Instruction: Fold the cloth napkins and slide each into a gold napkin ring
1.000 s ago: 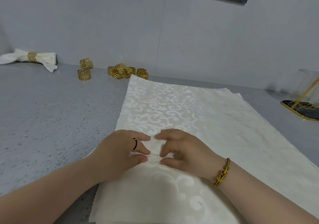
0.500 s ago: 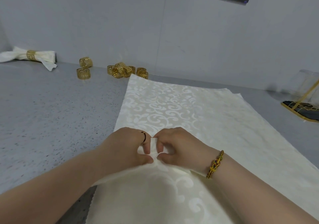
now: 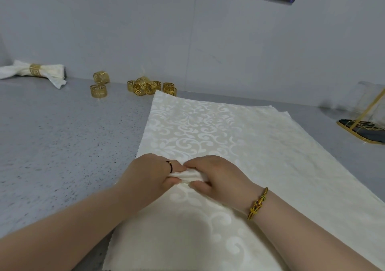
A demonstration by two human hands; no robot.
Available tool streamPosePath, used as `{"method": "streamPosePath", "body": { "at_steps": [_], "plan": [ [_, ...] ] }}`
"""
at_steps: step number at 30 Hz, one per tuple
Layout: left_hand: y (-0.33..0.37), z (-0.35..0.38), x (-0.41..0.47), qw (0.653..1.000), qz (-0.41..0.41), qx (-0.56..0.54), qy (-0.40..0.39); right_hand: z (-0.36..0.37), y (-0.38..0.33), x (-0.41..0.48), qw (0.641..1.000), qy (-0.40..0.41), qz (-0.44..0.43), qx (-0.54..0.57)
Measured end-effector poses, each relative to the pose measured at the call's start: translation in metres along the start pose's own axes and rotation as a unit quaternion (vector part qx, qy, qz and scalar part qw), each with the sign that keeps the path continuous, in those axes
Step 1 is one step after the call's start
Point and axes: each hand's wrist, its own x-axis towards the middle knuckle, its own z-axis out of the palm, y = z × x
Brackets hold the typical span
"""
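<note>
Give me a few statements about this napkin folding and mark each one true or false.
1. The left hand and the right hand both pinch a gathered fold of the cream napkin. True.
2. A finished napkin lies in a gold ring at the far left. True.
3. The right hand holds a gold ring. False: it pinches only cloth; the loose rings lie near the wall.
4. The beaded bracelet is on the left wrist. False: it is on the right wrist.
</note>
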Motion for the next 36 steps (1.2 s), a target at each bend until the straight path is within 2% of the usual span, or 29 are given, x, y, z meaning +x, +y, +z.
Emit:
{"method": "streamPosePath", "body": {
  "at_steps": [3,6,12,16,22,24,26,29,32,33,36],
  "plan": [
    [0.002,-0.003,-0.001,1.0,0.014,0.011,0.001,-0.001,0.0,0.0,1.0,0.023,-0.004,-0.002],
    [0.004,-0.006,0.0,0.998,0.032,0.023,0.047,0.001,-0.001,0.001,0.998,0.059,0.015,0.023],
    [-0.007,-0.007,0.006,0.996,0.04,0.037,0.075,0.001,-0.001,0.01,0.994,0.103,0.021,0.025],
    [-0.018,-0.002,0.006,0.998,0.018,0.033,0.041,0.007,-0.004,0.021,0.996,0.073,0.037,0.045],
    [-0.019,-0.008,0.013,0.991,0.038,0.059,0.11,-0.009,0.005,0.028,0.991,0.002,0.068,0.118],
    [-0.032,-0.012,0.018,0.99,0.017,0.042,0.131,-0.021,0.017,0.038,0.984,0.039,0.086,0.151],
    [-0.057,-0.009,0.022,0.99,-0.024,0.028,0.134,-0.03,0.034,0.056,0.982,0.072,0.107,0.14],
    [-0.089,0.007,0.02,0.988,-0.106,0.03,0.11,-0.034,0.064,0.096,0.98,0.059,0.164,0.098],
    [-0.097,0.015,0.024,0.982,-0.155,0.028,0.1,-0.023,0.093,0.148,0.975,0.04,0.21,0.058],
    [-0.1,0.017,0.025,0.981,-0.178,0.014,0.076,-0.017,0.101,0.168,0.975,0.035,0.216,0.038],
    [-0.107,0.019,0.027,0.978,-0.193,-0.014,0.073,-0.005,0.119,0.22,0.973,0.029,0.223,-0.053]
  ]
}}
